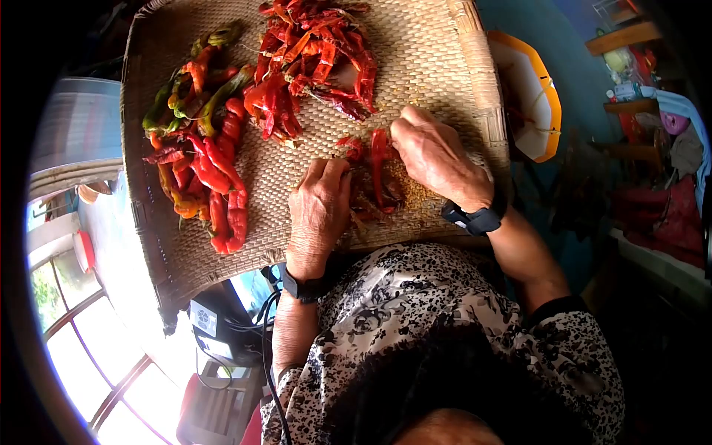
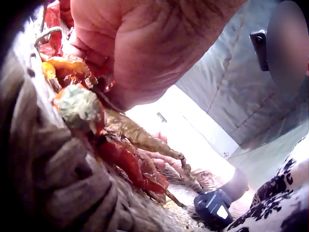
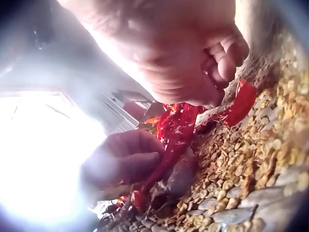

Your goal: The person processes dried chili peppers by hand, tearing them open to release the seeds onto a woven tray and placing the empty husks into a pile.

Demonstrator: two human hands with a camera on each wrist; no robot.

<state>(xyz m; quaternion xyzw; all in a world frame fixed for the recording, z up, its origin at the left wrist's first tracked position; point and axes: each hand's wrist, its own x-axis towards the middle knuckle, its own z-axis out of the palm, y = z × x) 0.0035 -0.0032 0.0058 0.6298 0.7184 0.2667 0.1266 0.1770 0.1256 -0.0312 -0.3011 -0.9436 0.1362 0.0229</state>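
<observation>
My right hand [image 1: 437, 156] is over the right half of a woven tray [image 1: 423, 44], fingers curled and pinching a split red chili pepper [image 3: 176, 140]. In the right wrist view the long strip hangs from the thumb side toward my left hand [image 1: 320, 211]. The left fingers bend down beside it, gripping red chili at the fingertips, which are partly hidden. Split chili pieces [image 2: 128, 164] and a pale dried stem end [image 2: 79, 108] lie under the left palm. Loose yellow seeds [image 3: 236, 164] cover the weave below the right hand.
Whole red and green chili peppers [image 1: 215, 159] lie along the tray's left side. A heap of split red chilies [image 1: 319, 52] sits at the back middle. Beyond the tray's right rim is a white, orange-edged container [image 1: 530, 96]. A black cable [image 1: 267, 348] hangs near the left arm.
</observation>
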